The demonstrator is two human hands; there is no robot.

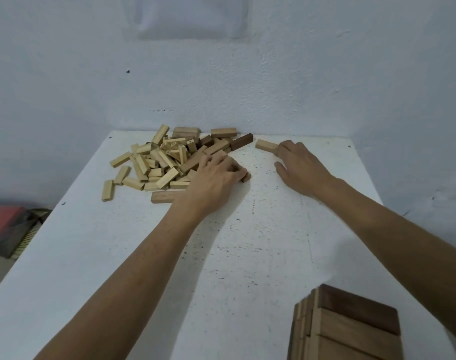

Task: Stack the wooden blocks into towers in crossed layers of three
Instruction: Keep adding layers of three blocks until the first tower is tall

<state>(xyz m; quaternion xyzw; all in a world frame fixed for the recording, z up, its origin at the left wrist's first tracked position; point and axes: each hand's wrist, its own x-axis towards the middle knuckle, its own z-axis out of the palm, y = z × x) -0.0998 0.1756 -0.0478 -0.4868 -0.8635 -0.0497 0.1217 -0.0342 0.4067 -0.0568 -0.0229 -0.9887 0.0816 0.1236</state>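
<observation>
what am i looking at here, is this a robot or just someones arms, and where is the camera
No robot: these are a person's two bare arms. The one picture comes from a camera worn on their head, looking forward and down. On the white table lies a pile of blocks, and a stacked tower stands nearest the camera. The left hand grips a brown block at the pile's edge. The right hand touches a light block lying apart.
</observation>
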